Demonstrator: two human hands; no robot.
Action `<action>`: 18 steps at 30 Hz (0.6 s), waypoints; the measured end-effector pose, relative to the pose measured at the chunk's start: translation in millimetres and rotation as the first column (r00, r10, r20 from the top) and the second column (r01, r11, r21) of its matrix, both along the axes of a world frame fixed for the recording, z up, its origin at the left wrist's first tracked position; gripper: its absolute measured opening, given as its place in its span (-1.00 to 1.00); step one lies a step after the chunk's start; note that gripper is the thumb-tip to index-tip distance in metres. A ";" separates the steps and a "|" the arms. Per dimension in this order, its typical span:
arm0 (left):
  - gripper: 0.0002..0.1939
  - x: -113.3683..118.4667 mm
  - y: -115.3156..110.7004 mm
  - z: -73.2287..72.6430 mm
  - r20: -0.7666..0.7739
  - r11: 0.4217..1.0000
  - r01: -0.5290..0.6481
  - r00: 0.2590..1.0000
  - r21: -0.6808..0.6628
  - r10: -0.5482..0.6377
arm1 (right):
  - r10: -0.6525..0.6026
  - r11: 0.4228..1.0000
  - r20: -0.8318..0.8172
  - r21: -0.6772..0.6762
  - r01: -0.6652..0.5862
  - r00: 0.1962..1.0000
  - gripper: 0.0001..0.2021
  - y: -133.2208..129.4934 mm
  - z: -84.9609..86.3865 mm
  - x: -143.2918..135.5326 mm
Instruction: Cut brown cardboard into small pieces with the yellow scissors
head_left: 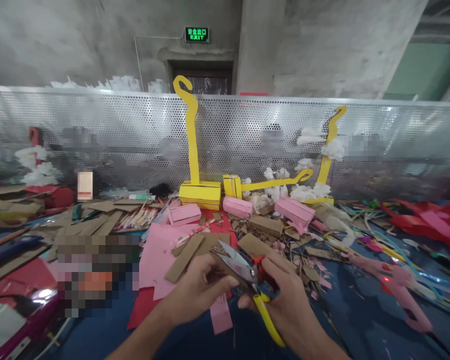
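My right hand (pixel 285 290) is closed round scissors (pixel 243 267) with red and yellow handles. Their blades are parted and point up and to the left. A piece of brown cardboard (pixel 218 250) shows its corrugated edge by the blades, pinched in my left hand (pixel 198 282). My fingers hide part of this piece. Beneath my left hand lie a cardboard strip (pixel 185 257), pink paper (pixel 157 260) and a small pink strip (pixel 221 315). Another cardboard piece (pixel 255 245) lies just beyond the scissors.
A pink glue gun (pixel 393 282) with a red light lies at the right, its cord trailing off. Yellow hooked shapes on boxes (pixel 200 195) and pink boxes (pixel 238 207) stand along a perforated metal panel (pixel 232 135). Cardboard scraps (pixel 300 250) litter the blue table (pixel 195 340).
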State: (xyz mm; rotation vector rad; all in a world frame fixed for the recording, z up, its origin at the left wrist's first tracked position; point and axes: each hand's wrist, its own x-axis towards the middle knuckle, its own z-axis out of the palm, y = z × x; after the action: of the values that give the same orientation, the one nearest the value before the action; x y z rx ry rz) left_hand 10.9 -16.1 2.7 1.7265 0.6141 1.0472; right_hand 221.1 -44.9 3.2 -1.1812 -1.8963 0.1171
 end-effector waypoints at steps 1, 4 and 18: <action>-0.77 -0.4 0.6 -1.0 0.001 1.000 -0.004 1.000 0.005 0.004 | -0.006 1.000 0.001 -0.001 0.006 1.000 -0.50 0.5 -0.3 0.2; -0.76 -0.3 1.3 -2.8 0.008 1.000 0.004 1.000 -0.003 -0.004 | -0.005 1.000 -0.008 -0.022 0.005 1.000 -0.53 0.8 -0.8 0.0; -0.78 9.3 -5.6 10.7 -0.026 0.998 0.031 0.999 -0.046 -0.032 | -0.008 1.000 -0.043 0.010 0.008 0.999 -0.56 -1.1 4.9 -3.3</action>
State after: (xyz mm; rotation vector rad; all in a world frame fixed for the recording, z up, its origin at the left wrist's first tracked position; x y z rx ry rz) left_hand 20.2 -21.7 13.4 1.7076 0.6205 0.9828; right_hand 217.8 -45.9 8.1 -1.1701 -1.8522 0.1273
